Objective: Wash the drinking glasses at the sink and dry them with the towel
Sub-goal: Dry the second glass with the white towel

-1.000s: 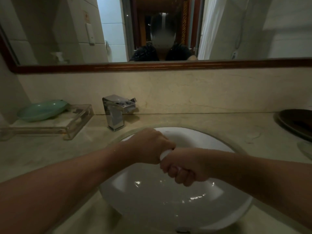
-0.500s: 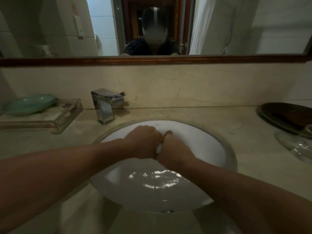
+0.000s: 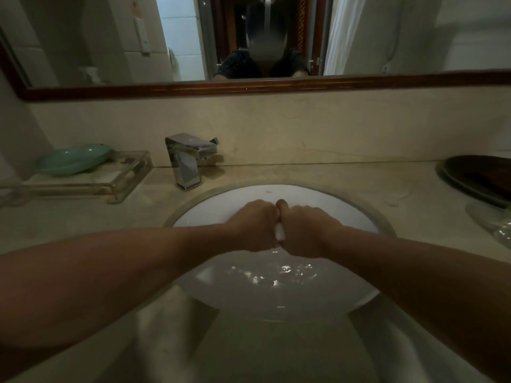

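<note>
Both my fists meet over the white sink basin [image 3: 226, 200]. My left hand [image 3: 255, 226] and my right hand [image 3: 307, 229] grip a small white towel [image 3: 280, 233] between them; only a sliver of it shows between the knuckles. Water lies in the bottom of the basin. A clear drinking glass [image 3: 495, 225] lies at the right edge of the counter, partly cut off by the frame.
A chrome faucet [image 3: 188, 158] stands at the back left of the basin. Left of it a clear acrylic tray [image 3: 121, 183] carries a green dish [image 3: 73, 158]. A dark oval tray [image 3: 481, 178] sits at the far right. A wood-framed mirror [image 3: 249, 87] hangs above.
My hands have turned against each other on the towel and moved toward the back of the basin; my right fist rolled from fingers-down to thumb-up. The view shifted.
</note>
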A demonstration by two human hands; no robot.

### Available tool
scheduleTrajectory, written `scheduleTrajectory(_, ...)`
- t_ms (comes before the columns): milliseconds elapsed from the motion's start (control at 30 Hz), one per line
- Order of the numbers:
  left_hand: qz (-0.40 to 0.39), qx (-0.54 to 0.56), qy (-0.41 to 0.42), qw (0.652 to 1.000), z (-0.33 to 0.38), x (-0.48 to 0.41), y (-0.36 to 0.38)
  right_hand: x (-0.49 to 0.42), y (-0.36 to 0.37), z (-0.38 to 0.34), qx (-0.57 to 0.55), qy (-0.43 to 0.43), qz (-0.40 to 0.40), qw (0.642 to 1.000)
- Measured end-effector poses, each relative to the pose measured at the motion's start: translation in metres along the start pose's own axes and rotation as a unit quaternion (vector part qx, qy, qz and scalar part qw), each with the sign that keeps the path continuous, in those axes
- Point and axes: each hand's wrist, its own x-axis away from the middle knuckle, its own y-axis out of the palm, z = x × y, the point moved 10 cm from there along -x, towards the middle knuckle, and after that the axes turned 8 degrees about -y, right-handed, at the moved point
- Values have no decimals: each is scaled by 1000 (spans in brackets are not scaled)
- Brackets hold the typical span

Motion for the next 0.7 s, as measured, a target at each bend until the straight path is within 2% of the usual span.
scheduleTrajectory(100,11,-14,13,1000,6,-11,-9,-1,-6,12,-1,18,14,1000)
scheduleTrajectory(200,30,-102,46,993,22,-23,-24,-3,-10,35,-76,64,15,995)
scheduleTrajectory(267,53,-110,67,990,36,-31,-29,-2,-17,50,-108,57,14,992)
scheduleTrajectory(333,51,-35,65,996,47,-45,-32,5,-34,70,-97,51,47,993)
scheduleTrajectory(400,1,2,-7,1000,50,-68,-28,15,-51,96,-57,78,100,990)
scheduleTrajectory(467,-12,65,-76,995,54,-88,-24,30,-63,127,-22,148,158,976)
scheduleTrajectory(533,8,174,-99,980,68,-102,-23,51,-66,155,-20,213,190,958)
scheduleTrajectory(633,30,266,-88,959,96,-116,-14,87,-68,189,-71,288,222,929)
scheduleTrajectory(700,45,336,-108,935,114,-123,-6,109,-76,199,-91,305,234,919)
